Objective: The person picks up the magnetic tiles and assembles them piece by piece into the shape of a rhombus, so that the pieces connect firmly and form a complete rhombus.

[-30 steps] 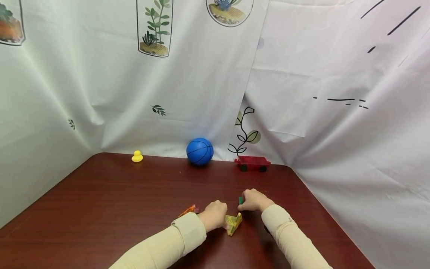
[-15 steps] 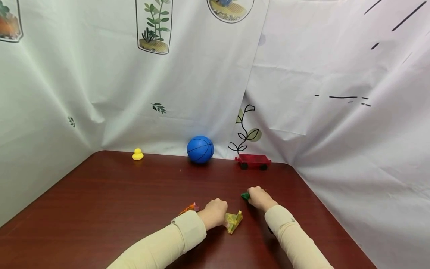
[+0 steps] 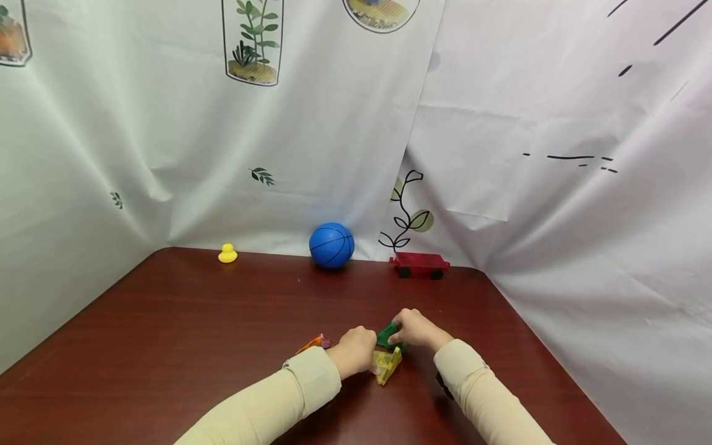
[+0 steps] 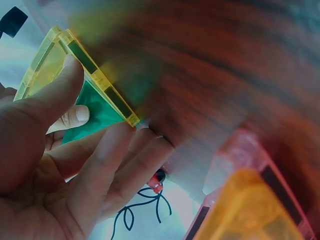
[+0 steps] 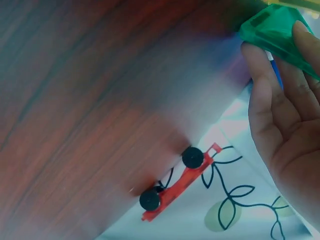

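My left hand (image 3: pixel 354 351) pinches a translucent yellow magnetic tile piece (image 3: pixel 387 364), made of triangular tiles joined at an angle. In the left wrist view its thumb presses the inside of the yellow tiles (image 4: pixel 100 80), with the fingers along the lower edge. Just beyond, my right hand (image 3: pixel 416 329) holds a translucent green magnetic tile (image 3: pixel 386 335) between thumb and fingers. The right wrist view puts the green tile (image 5: pixel 277 32) close beside a yellow edge at the top; whether they touch I cannot tell.
Orange and pink magnetic tiles (image 3: pixel 316 343) lie left of my left hand, partly hidden. Along the table's far edge stand a yellow rubber duck (image 3: pixel 227 253), a blue ball (image 3: pixel 331 245) and a red toy wagon (image 3: pixel 419 264). A white printed cloth (image 3: pixel 334 136) hangs behind.
My right hand first drew right, away from the yellow tiles, with the green tile. Now it has come back left beside them, the green tile turned. My left hand has stayed in place.
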The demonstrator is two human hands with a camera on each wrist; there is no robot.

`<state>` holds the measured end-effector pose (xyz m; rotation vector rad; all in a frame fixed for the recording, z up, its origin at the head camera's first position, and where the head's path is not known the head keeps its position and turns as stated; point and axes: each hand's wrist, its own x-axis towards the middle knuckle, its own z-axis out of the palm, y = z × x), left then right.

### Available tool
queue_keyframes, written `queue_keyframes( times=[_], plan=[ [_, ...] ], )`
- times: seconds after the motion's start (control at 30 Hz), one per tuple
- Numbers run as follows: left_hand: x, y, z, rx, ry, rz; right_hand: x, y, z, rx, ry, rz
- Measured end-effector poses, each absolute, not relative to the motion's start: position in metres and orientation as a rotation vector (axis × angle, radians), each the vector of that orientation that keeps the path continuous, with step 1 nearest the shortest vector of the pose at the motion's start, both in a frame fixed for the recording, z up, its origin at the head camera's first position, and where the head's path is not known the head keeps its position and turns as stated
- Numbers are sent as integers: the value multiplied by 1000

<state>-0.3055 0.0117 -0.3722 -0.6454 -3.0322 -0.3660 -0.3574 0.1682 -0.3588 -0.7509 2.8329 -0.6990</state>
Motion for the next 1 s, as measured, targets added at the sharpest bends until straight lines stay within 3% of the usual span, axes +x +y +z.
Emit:
queue_keyframes(
  times=[0.7,1.0],
  plan=[
    [-304,11,-374,-655,-2986,-337,-349,169,-343,-885,2666,-634],
    [-306,10,-376,-649,-2963,-354,-346,181,-338,-774,2592,-601]
  ],
)
